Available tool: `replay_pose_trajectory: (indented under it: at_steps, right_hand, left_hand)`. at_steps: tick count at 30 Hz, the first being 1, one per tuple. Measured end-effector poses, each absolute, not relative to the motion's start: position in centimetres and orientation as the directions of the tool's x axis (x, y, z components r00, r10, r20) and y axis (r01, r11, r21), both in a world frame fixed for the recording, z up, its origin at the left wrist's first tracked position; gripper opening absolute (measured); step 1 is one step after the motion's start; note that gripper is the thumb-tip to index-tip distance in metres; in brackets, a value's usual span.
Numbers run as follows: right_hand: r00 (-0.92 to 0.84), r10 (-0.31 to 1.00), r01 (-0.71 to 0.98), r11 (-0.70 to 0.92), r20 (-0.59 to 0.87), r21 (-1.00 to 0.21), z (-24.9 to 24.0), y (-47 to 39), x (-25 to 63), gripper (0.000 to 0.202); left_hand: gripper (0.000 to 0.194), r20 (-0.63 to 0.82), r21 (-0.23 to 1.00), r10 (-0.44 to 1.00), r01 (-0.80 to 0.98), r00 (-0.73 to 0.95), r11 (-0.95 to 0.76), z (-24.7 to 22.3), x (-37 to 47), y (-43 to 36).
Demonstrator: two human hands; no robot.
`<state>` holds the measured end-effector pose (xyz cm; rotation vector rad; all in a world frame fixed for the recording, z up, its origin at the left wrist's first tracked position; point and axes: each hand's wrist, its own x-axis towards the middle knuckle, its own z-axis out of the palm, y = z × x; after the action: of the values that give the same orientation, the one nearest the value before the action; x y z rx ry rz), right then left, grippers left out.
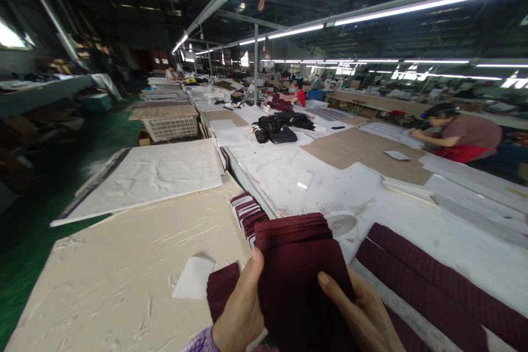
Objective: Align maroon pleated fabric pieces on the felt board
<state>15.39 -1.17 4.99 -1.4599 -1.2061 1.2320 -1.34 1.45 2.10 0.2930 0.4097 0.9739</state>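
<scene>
Between my two hands I hold a stack of maroon fabric pieces [303, 275], raised above the table edge with its upper layers fanned out. My left hand [243, 300] grips the stack's left side, thumb up along the edge. My right hand [357, 308] clasps the right side with its thumb lying on the front piece. Beyond my left hand, a row of maroon and white pieces [249, 214] leans along the table seam. A small maroon piece [223, 289] shows behind my left wrist, beside a white paper piece [194, 278].
Long overlapping rows of maroon pieces [429, 286] lie at right. A small white fan [338, 220] sits just past the stack. Farther off are dark garments [276, 129], brown paper [367, 151] and a crate [171, 127]. A person [466, 132] leans over the table at right.
</scene>
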Motion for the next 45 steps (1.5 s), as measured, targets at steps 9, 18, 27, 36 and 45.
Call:
replay_pose_trajectory:
  at_steps: [9, 18, 27, 36, 45]
  right_hand:
    - [0.051, 0.972, -0.018, -0.231, -0.231, -0.973, 5.1, -1.5, 14.9, 0.047]
    - [0.041, 0.990, -0.038, -0.133, -0.135, -0.990, 4.8, -1.9, 14.6, 0.044]
    - [-0.060, 0.992, 0.376, 0.126, 0.112, -0.918, 3.6, -1.9, 16.5, 0.021]
    - [-0.036, 0.796, 0.604, 0.499, 0.604, -0.622, 6.0, -0.6, 16.9, 0.023]
    - [-0.173, 0.756, 0.662, 0.563, 0.631, -0.494, 6.5, -0.4, 16.4, 0.022]
  left_hand:
    - [0.040, -0.143, 0.601, 0.913, -0.699, 0.382, 0.386, 1.5, -1.2, 0.8]
    - [0.047, -0.250, 0.600, 0.902, -0.675, 0.352, 0.430, 2.6, -0.4, 0.6]
    - [0.053, -0.311, 0.650, 0.910, -0.637, 0.275, 0.414, 2.9, -1.2, 0.8]
    - [0.047, -0.306, 0.731, 0.891, -0.516, 0.336, 0.446, 3.9, -2.6, 0.4]
    - [0.033, -0.246, 0.782, 0.894, -0.468, 0.375, 0.412, 4.1, -2.8, 0.4]
